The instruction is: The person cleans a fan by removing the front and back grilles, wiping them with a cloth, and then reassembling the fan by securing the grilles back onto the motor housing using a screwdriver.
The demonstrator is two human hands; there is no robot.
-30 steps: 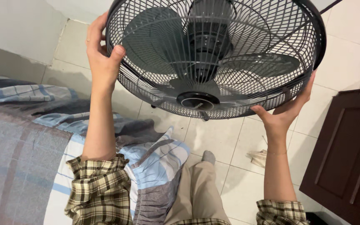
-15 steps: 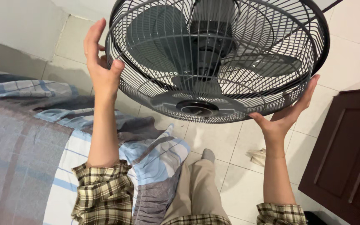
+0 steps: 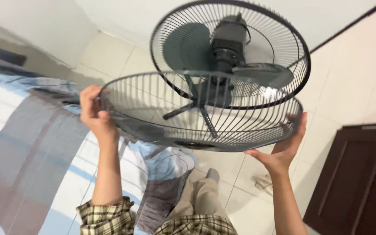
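Note:
A dark standing fan point(image 3: 229, 48) faces me, its grey blades showing inside the rear wire guard. The front wire grille point(image 3: 205, 126) is off the fan and lies tilted almost flat below it. My left hand point(image 3: 94, 117) grips the grille's left rim with fingers curled over the wires. My right hand point(image 3: 283, 146) supports the right rim from below, palm up. The fan's cross-shaped base point(image 3: 188, 111) shows through the grille.
A bed with a blue, grey and white checked cover point(image 3: 31, 143) lies at the left. A dark wooden cabinet door point(image 3: 362, 178) stands at the right. White floor tiles point(image 3: 349, 82) and a white wall point(image 3: 122, 17) lie beyond the fan. My beige trouser leg point(image 3: 201, 196) is below.
The front grille has come off the fan and moved down toward me. Both hands dropped lower with it, and the view pulled back.

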